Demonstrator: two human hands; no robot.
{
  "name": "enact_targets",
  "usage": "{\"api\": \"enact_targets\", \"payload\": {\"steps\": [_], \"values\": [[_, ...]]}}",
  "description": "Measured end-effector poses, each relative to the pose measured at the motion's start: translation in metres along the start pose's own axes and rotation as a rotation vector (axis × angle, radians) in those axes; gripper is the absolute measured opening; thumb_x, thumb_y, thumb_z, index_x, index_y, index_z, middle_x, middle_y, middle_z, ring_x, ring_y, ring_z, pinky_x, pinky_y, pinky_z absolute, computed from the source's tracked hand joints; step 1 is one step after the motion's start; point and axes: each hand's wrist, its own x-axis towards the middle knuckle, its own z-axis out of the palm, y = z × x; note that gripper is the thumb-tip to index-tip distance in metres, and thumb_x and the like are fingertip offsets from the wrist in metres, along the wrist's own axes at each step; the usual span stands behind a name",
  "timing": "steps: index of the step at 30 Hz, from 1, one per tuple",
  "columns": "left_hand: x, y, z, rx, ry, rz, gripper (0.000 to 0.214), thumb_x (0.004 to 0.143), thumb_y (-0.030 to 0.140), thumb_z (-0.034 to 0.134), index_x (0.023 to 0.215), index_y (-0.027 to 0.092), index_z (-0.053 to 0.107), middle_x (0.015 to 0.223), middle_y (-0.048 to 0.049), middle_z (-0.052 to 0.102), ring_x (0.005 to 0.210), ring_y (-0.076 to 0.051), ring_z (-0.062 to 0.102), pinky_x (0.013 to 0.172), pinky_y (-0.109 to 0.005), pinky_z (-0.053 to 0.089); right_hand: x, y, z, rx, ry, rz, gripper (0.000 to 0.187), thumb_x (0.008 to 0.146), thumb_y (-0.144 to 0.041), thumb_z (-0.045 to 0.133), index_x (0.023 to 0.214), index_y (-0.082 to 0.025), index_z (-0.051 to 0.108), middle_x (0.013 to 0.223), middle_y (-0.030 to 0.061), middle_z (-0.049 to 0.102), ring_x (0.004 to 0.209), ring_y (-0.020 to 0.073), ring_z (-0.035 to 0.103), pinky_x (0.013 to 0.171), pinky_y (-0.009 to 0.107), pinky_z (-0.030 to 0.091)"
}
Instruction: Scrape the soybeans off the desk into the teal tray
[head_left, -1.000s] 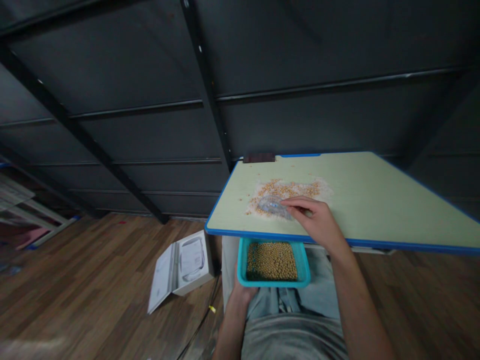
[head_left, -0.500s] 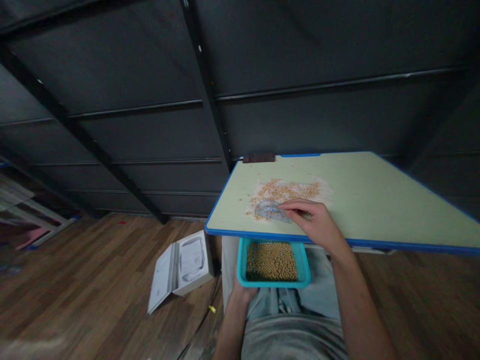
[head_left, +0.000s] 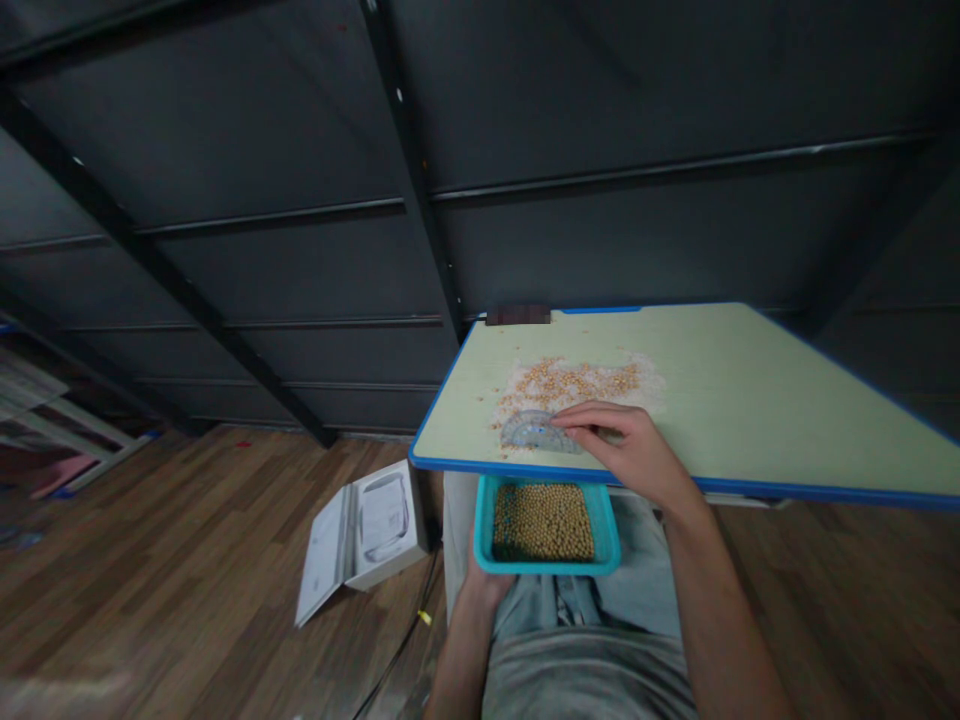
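My right hand (head_left: 619,440) pinches the right side of a clear protractor (head_left: 534,430), low over the table (head_left: 750,400). A few soybeans lie at the protractor's near edge. Behind it, more soybeans (head_left: 574,382) are scattered in a patch of white grains (head_left: 651,380). Below the table's front edge, my left hand (head_left: 486,578) grips a turquoise plastic basket (head_left: 609,530) by its left side, most of its fingers hidden under it. Many soybeans (head_left: 544,522) fill the bottom of the basket.
The table's blue rim (head_left: 480,466) runs just above the basket. A dark brown object (head_left: 517,316) sits at the far left edge. An open white box (head_left: 386,525) stands on the wooden floor, with a black cable (head_left: 401,650) beside it. A dark panelled wall rises behind.
My right hand has drawn the protractor slightly toward the table's front edge, with a few soybeans now at its near side. My left hand and the basket have stayed in place.
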Motion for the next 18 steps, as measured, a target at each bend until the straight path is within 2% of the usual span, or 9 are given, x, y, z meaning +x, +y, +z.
{"api": "enact_targets", "payload": {"steps": [10, 18], "values": [[0.001, -0.0004, -0.0011, 0.02, -0.024, 0.009, 0.022, 0.078, 0.034, 0.069, 0.097, 0.025, 0.075, 0.094, -0.0094, 0.082, 0.124, -0.031, 0.066, 0.115, -0.048, 0.045, -0.0002, -0.0021, -0.0009, 0.014, -0.047, 0.003, 0.026, 0.094, -0.015, 0.063, 0.104, -0.031, 0.082, 0.108, 0.0015, 0.081, 0.103, 0.0202, 0.074, 0.094, 0.04, 0.057], [0.0019, -0.0011, -0.0013, 0.029, -0.02, 0.027, 0.024, 0.072, 0.037, 0.075, 0.093, 0.025, 0.075, 0.09, -0.0074, 0.082, 0.118, -0.032, 0.069, 0.114, -0.048, 0.047, -0.0005, -0.0022, -0.0006, 0.025, -0.059, -0.011, 0.027, 0.093, -0.013, 0.063, 0.102, -0.029, 0.082, 0.106, 0.0025, 0.081, 0.101, 0.0202, 0.074, 0.092, 0.04, 0.058]]}}
